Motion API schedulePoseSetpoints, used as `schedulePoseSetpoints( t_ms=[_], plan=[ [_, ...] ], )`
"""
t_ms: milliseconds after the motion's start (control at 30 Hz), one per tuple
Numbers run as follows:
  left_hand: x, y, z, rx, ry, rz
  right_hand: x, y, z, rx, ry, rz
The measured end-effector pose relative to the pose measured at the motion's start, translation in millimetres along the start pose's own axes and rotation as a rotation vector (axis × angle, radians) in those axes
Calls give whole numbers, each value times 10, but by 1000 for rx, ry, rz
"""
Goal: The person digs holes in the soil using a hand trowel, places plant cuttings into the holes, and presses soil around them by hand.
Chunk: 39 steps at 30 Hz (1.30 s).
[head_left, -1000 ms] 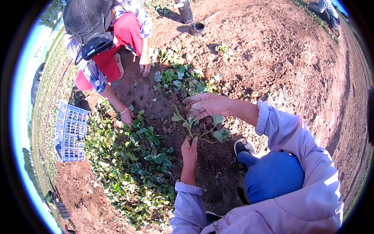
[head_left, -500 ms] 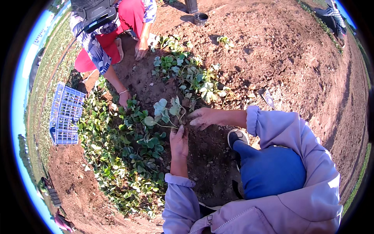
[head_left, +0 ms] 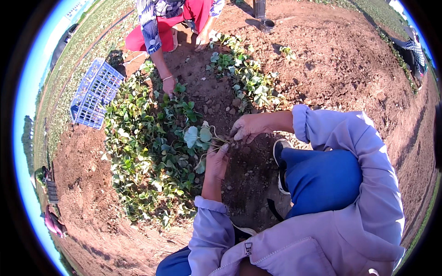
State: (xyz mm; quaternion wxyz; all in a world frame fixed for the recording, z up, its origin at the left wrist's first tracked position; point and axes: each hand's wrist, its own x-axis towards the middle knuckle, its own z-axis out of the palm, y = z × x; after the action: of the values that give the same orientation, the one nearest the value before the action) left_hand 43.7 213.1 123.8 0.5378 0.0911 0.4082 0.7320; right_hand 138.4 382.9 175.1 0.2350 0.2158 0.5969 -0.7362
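Note:
A small uprooted plant (head_left: 199, 136) with pale green leaves and thin stems hangs over bare brown soil. My left hand (head_left: 216, 160) grips its stems from below. My right hand (head_left: 248, 128) holds the stems from the right, fingers closed around them. Both arms wear lilac sleeves. To the left lies a heap of pulled green plants (head_left: 147, 152).
Another person in a red and patterned garment (head_left: 170, 18) crouches at the top, one hand (head_left: 168, 85) in the heap. A blue plastic crate (head_left: 94, 94) stands at the left. More plants (head_left: 244, 78) grow ahead. My blue-clad knee (head_left: 322, 179) and shoe (head_left: 280, 158) rest on the soil.
The view has swung so the heap and crate sit more central. My hands have come closer together on the plant, which now lies toward the heap.

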Motion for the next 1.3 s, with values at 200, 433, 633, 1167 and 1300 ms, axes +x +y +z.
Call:
schedulePoseSetpoints(
  t_ms=[200,433,633,1167,1300],
  plan=[
    [-383,748,-887,58,276,357,242,-1071,39,-672,18,-125],
    [-687,891,-1395,35,689,421,787,-693,-187,-788,266,-107],
    [-563,582,-1591,176,527,384,1653,1009,638,-1055,79,-132],
    [-271,260,-2029,430,570,164,2233,1142,1061,-999,406,-198],
    [-28,168,-1855,560,527,196,2288,1148,970,-1033,383,-200]
  ],
)
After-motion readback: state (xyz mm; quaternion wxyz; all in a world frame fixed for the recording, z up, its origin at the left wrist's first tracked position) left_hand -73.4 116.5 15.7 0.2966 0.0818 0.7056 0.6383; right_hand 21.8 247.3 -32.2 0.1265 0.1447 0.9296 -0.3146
